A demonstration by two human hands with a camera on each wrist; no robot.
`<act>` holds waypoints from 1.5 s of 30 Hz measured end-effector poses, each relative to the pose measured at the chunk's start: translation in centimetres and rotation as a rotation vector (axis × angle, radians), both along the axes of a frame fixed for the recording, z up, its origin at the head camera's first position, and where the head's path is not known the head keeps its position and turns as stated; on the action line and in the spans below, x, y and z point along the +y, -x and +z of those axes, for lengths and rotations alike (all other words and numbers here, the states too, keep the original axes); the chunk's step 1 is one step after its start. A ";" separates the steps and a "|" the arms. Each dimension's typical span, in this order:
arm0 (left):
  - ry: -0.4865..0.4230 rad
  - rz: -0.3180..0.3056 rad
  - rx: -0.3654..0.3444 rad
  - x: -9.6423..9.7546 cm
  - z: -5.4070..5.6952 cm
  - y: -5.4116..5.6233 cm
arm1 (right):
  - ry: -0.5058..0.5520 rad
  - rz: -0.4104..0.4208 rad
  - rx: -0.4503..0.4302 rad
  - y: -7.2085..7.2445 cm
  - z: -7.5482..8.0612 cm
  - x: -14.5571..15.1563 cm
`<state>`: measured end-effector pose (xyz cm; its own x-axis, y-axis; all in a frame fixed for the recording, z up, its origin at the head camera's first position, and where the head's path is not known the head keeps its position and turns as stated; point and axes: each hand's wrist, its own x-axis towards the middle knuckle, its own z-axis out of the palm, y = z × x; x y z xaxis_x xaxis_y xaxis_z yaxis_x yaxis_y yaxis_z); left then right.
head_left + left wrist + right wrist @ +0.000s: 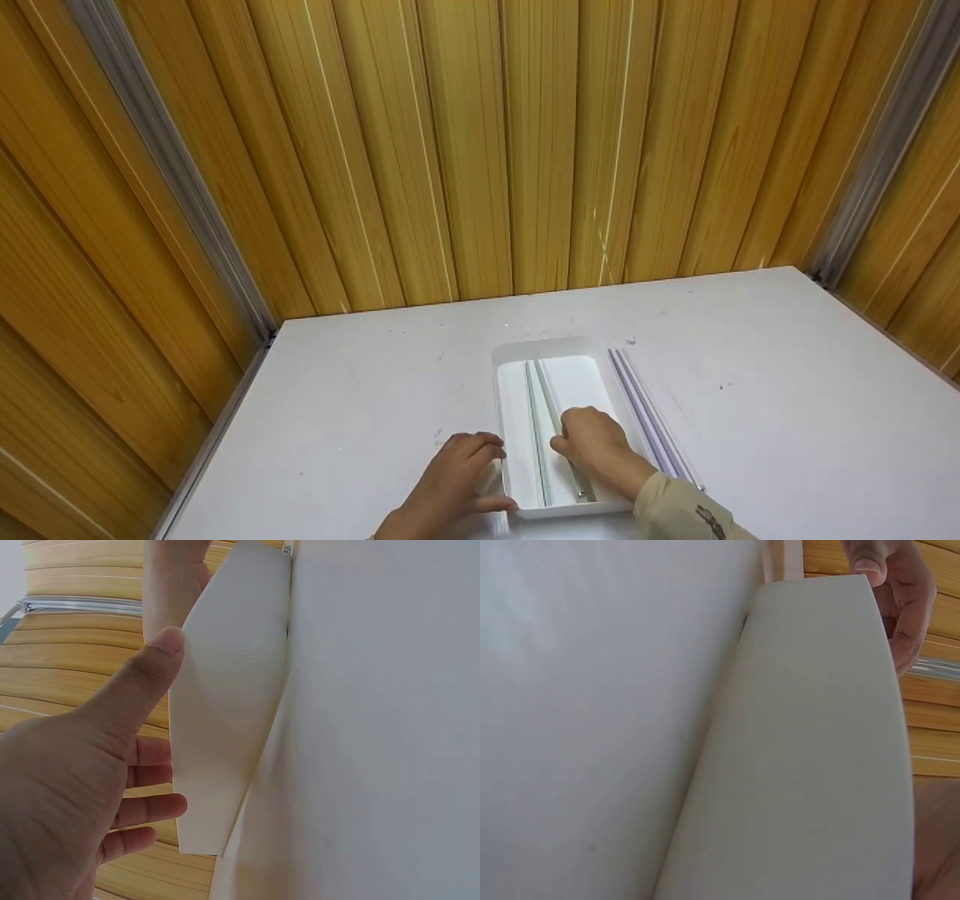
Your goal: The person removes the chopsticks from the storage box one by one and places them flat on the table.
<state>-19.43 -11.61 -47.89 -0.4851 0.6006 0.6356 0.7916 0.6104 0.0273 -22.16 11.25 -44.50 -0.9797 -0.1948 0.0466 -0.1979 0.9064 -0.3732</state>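
A: ok so what's up with the hands here? One looks like it's barely doing anything lol

B: That's the left hand [457, 472]. It's relaxed, fingers against the side of the white tray [581, 384] and thumb at its near corner. More of a touch than a clutch imo. My guess is it's a brace, so the tray doesn't skate around on the smooth bench [360, 420].

A: and the other?

B: Right hand [598, 445] reaches inside the tray, fingers curled around the right green stick [548, 394]. The palm hides most of the grip, so can't tell exactly how the fingertips sit. The left green stick [537, 431] lies loose just beside it, nobody touching it.

A: why are they lengthwise tho?

B: Probably just fit, they run nearly the tray's full length. The held one slants, so its near end sits further right.

A: And the purple sticks [649, 420]?

B: On the bench, right outside the tray's right wall, roughly lined up with it. Seems like a handy way to keep the colours apart.
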 end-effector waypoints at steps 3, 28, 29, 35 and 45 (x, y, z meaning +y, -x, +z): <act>-0.017 -0.010 0.023 0.1 -0.1 0.1 | -0.006 -0.002 0.000 0.0 0.1 0.3; 0.003 -0.020 0.106 0.2 0.0 0.4 | -0.039 -0.065 0.024 0.4 1.7 3.8; 0.002 -0.020 0.106 0.1 0.0 0.4 | -0.036 -0.068 0.022 0.4 1.8 3.9; 0.006 -0.016 0.075 0.0 0.1 0.3 | -0.026 -0.076 0.004 0.4 2.4 4.7; 0.024 -0.006 0.047 0.1 0.1 0.2 | -0.036 -0.079 0.033 0.4 2.6 6.1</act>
